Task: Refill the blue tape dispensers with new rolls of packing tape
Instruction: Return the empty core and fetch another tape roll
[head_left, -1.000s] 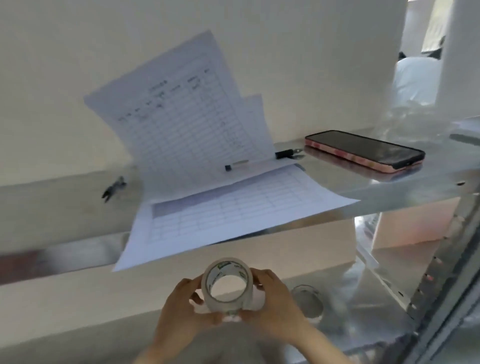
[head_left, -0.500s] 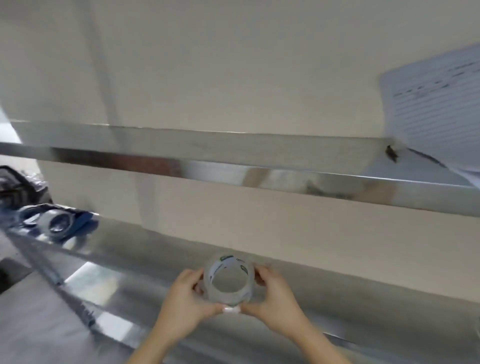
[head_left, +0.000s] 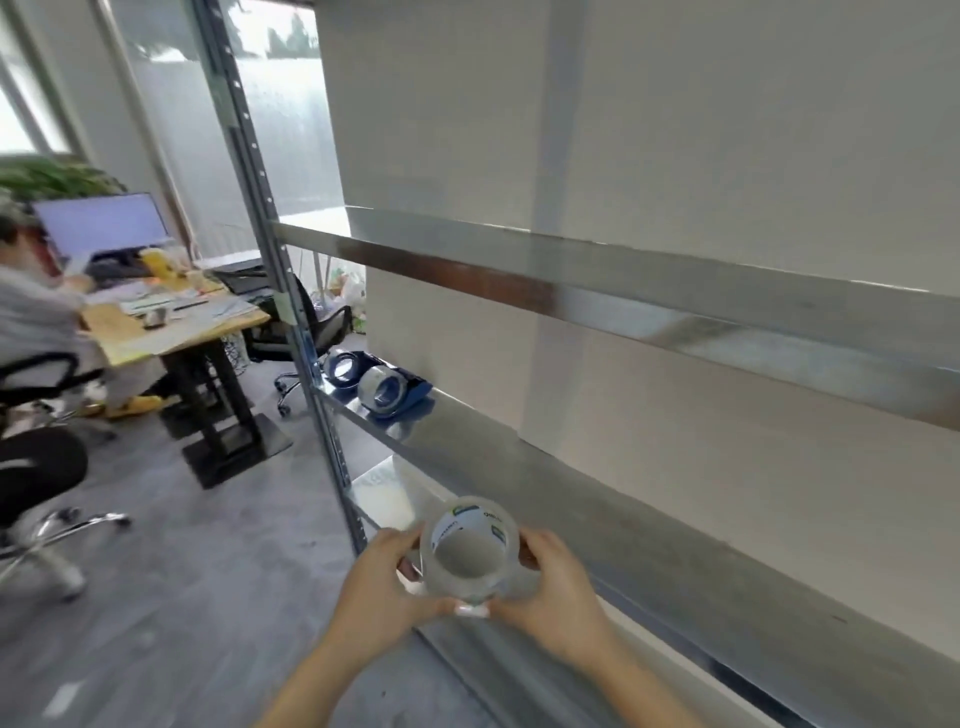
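Observation:
A clear roll of packing tape (head_left: 470, 552) with a white printed core is held low in the middle of the view, its hole facing me. My left hand (head_left: 382, 587) grips its left side and my right hand (head_left: 556, 584) grips its right side, thumbs meeting under the roll. Two blue tape dispensers lie at the far left end of the metal shelf (head_left: 519, 457): the nearer blue dispenser (head_left: 392, 392) carries a clear roll, and the farther blue dispenser (head_left: 345, 366) sits just behind it. Both are well beyond my hands.
A perforated steel upright (head_left: 291, 312) stands at the shelf's left end. An upper shelf (head_left: 623, 291) runs above. Left of the rack are a wooden desk (head_left: 171, 322) with a monitor, office chairs, and a seated person (head_left: 31, 322).
My view has swung far left along the rack: the papers and phone on the upper shelf are gone from sight, and the dispensers, desk and seated person have come into view. Both hands still hold the roll.

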